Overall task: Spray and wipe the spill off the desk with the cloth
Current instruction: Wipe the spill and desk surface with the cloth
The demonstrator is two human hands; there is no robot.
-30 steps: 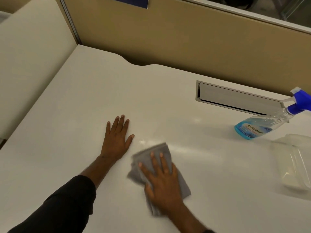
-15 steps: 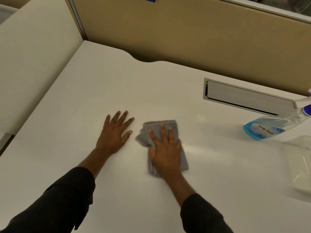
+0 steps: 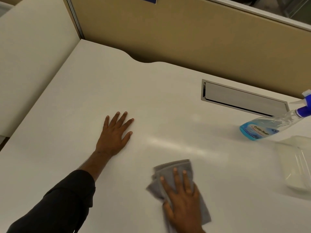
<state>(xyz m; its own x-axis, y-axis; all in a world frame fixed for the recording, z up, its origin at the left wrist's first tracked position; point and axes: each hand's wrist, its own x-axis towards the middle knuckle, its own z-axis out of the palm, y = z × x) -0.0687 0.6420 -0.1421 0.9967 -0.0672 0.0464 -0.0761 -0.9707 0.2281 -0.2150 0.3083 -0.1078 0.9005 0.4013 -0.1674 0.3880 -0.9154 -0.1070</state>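
Pressing flat, right hand (image 3: 184, 206) pins cloth (image 3: 175, 167) (left hand (image 3: 114, 133) splayed on desk (image 3: 84, 91)).

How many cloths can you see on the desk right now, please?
1: a grey cloth lies flat under the right hand, near the desk's front edge.

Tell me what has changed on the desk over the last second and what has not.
The right hand, pressed flat on the grey cloth, slid it away toward the left hand, then back toward the person; it now lies nearer the near edge. Nothing was picked up or let go. The left hand stayed flat on the desk; the spray bottle and clear container stayed put.
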